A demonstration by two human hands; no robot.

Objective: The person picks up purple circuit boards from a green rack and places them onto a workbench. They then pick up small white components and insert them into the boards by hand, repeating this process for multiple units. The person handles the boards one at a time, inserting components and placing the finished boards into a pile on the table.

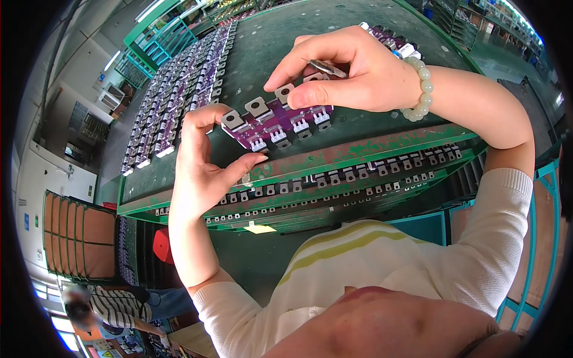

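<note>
Left hand (200,161): raised over the front of the worktop, thumb and forefinger spread into a wide curve; the forefinger tip touches the left end of the purple circuit board (276,123), the thumb reaches under that end. Fingers apart, not clamped on anything.
Right hand (352,68): above the right part of the board, fingers together, pinching a small grey metal part (322,67) between thumb and forefinger; the thumb presses down beside one of the tabbed components.
Bracelet (422,89): pale green beads around the right wrist.
Purple circuit board: a narrow strip lying slantwise between the two hands, close to the near edge of the worktop, carrying a row of black components with square metal tabs (258,108) and white connectors along its lower side.
Worktop (268,48): dark green, worn along its front lip.
Rows of boards (179,95): many more purple strips laid side by side, well to the left of the hands.
Front rail (358,170): under the lip, loose black tabbed components lined up in rows.
Another person (113,307): lower left, in a striped top, well apart.
</note>
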